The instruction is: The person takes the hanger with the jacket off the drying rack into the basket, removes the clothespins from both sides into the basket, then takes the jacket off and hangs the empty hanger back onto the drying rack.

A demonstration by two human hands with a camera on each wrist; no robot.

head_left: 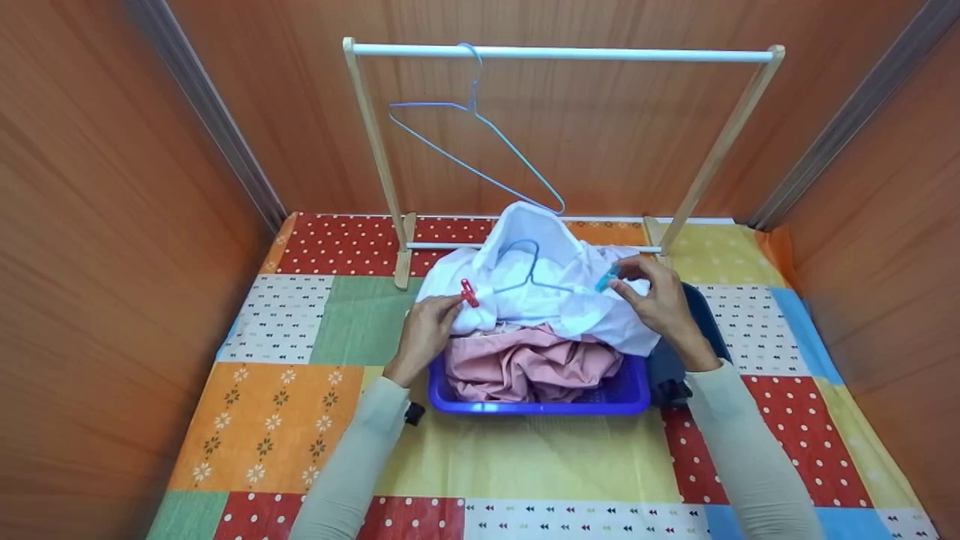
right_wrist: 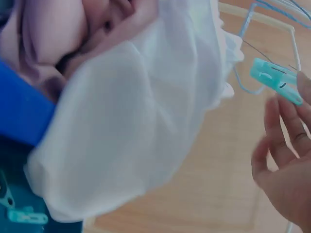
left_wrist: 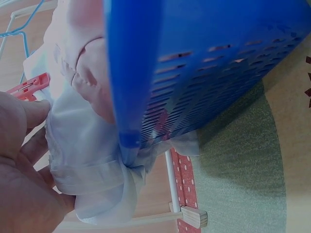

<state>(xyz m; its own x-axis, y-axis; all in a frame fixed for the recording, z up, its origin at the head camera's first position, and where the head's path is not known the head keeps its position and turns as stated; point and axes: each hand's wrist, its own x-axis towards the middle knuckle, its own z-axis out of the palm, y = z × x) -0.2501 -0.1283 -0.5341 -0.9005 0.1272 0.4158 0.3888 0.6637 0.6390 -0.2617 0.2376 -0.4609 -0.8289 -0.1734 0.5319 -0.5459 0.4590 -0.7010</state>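
My left hand pinches a red clothespin at the left shoulder of a white garment. In the left wrist view its other fingers lie against the white cloth. On the opposite side, my right hand holds a light teal clothespin between thumb and fingertips, close over the garment's right shoulder. A blue wire hanger sits in the white garment, hook up, its arm ends covered by cloth. Under it, pink cloth fills a purple-blue basket.
Behind the basket stands a wooden rack with a white rail. A second, bare wire hanger hangs from it. At the right a dark container holds more clothespins. Wooden panels enclose the patchwork-covered table.
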